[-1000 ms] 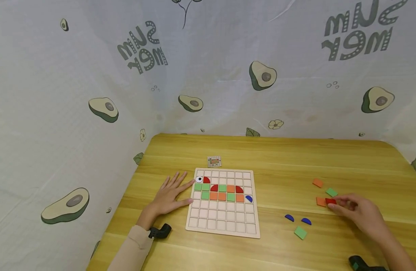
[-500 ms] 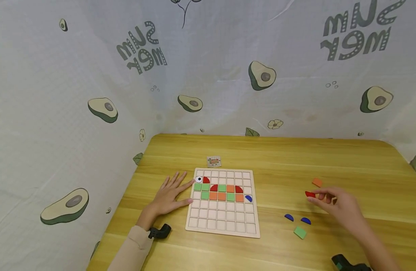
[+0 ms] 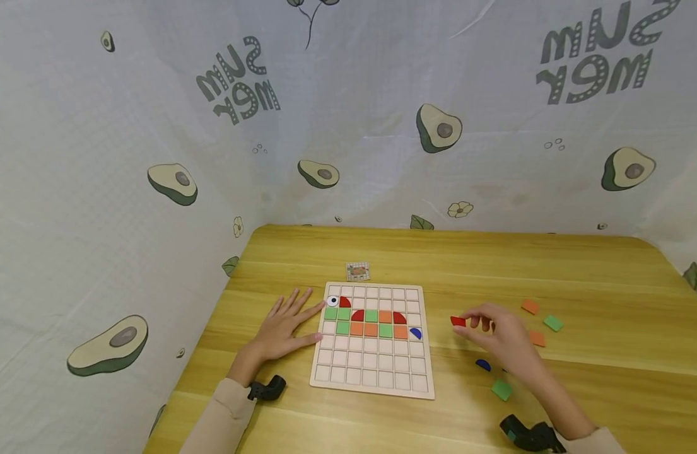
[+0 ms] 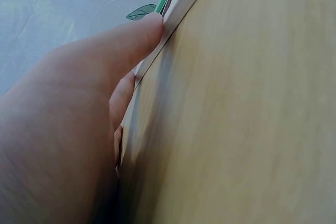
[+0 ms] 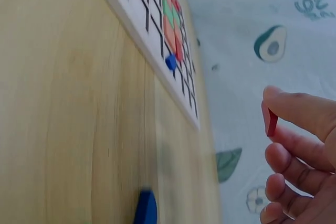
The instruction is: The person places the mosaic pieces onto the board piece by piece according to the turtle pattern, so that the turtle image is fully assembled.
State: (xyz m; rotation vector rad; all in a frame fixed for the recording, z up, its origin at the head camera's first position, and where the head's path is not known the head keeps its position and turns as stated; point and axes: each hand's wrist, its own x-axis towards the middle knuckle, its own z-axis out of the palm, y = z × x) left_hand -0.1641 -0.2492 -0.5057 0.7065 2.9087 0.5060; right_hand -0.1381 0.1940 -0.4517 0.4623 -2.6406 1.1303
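My right hand [image 3: 498, 337] pinches a small red tile [image 3: 458, 321] between thumb and fingertips, to the right of the board. In the right wrist view the same red tile [image 5: 269, 120] shows edge-on, raised above the table. My left hand [image 3: 288, 326] lies spread on the table, with its index fingertip and thumb at the left edge of the wooden grid board [image 3: 371, 364]. Green and orange squares, red quarter-circles, a white eye tile [image 3: 333, 301] and a blue half-circle [image 3: 415, 333] sit in the grid. The left wrist view shows the thumb [image 4: 142, 35] against the board's side.
Right of the board lie orange squares [image 3: 530, 306], green squares [image 3: 552, 323] and a blue half-circle [image 3: 482, 365]; another is mostly hidden under my right wrist. A small printed pattern card [image 3: 357, 272] lies behind the board. A patterned cloth [image 3: 371, 139] hangs behind the table.
My right hand has picked up the red tile from beside the orange square and carried it left towards the board. The left hand has stayed in place.
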